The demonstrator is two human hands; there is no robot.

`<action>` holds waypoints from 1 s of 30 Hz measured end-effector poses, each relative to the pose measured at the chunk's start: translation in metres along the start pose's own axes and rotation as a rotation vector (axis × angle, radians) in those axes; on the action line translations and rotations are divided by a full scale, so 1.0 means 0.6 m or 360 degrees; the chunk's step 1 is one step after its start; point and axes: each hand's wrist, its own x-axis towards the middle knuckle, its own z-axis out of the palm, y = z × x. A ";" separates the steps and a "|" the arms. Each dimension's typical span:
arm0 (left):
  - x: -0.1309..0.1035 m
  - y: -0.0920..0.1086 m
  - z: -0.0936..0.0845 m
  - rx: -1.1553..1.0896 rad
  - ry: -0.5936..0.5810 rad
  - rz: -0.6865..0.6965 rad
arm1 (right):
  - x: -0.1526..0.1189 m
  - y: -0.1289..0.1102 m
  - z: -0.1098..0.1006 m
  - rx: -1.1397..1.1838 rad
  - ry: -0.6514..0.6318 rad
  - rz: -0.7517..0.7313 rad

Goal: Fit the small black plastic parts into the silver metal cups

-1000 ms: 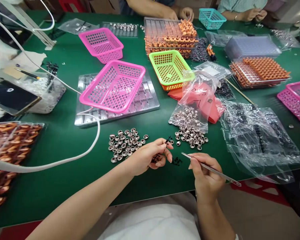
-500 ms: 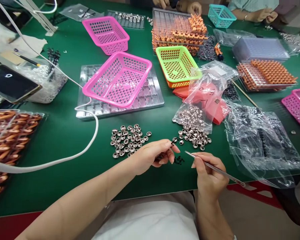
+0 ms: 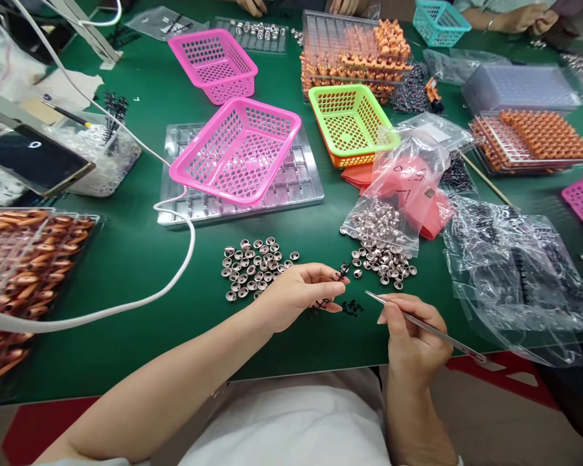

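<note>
Between the thumb and fingers of my left hand [image 3: 296, 294] is a black plastic strip [image 3: 344, 269] with small branches, its end sticking out past the fingertips. More of the same dark branching plastic shows below the palm, partly hidden. My right hand [image 3: 415, 336] grips metal tweezers [image 3: 440, 334] like a pen, with the tips pointing left, apart from the strip. Between the hands, a little heap of tiny black pieces [image 3: 352, 308] lies on the green table [image 3: 291, 349]. Small silvery metal cups [image 3: 243, 279] are spread left of my left hand.
Another pile of metal cups [image 3: 387, 264] spills from a clear bag [image 3: 403, 188]. Behind are a pink basket [image 3: 194, 171] on a clear tray [image 3: 306, 194] and a green basket [image 3: 393, 139]. A white cable [image 3: 187, 259] crosses at left. Plastic bags [image 3: 495, 259] lie right. Other people's hands [image 3: 529, 18] are across the table.
My left hand has turned and its fingers have shifted, with the black strip now pointing up more. The tweezers stay in my right hand. The whole view has shifted slightly.
</note>
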 end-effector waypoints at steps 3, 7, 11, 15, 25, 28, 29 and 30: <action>0.001 -0.003 -0.001 0.0053 0.0045 0.0030 | 0.000 -0.002 0.000 0.0015 -0.0008 0.0010; 0.001 -0.005 0.000 0.0147 0.0074 0.0070 | 0.001 -0.004 -0.002 0.0009 -0.0026 0.0001; -0.002 -0.003 0.004 0.0326 0.0080 0.0107 | 0.000 -0.004 -0.002 -0.0009 -0.0045 0.0021; -0.004 -0.003 0.004 0.0445 0.0050 0.0127 | -0.002 -0.003 -0.003 0.0003 -0.0050 0.0050; -0.004 -0.008 0.004 0.0508 0.0045 0.0165 | -0.002 0.001 -0.002 0.0000 -0.0029 0.0021; -0.012 -0.005 0.006 0.0759 0.0001 0.0201 | 0.000 0.001 -0.001 0.0026 0.0029 0.0017; -0.015 -0.003 0.007 0.0862 -0.0021 0.0219 | 0.001 0.002 -0.002 0.0033 0.0040 0.0012; -0.018 -0.002 0.008 0.0972 -0.0041 0.0245 | 0.001 0.002 -0.003 0.0042 0.0044 0.0004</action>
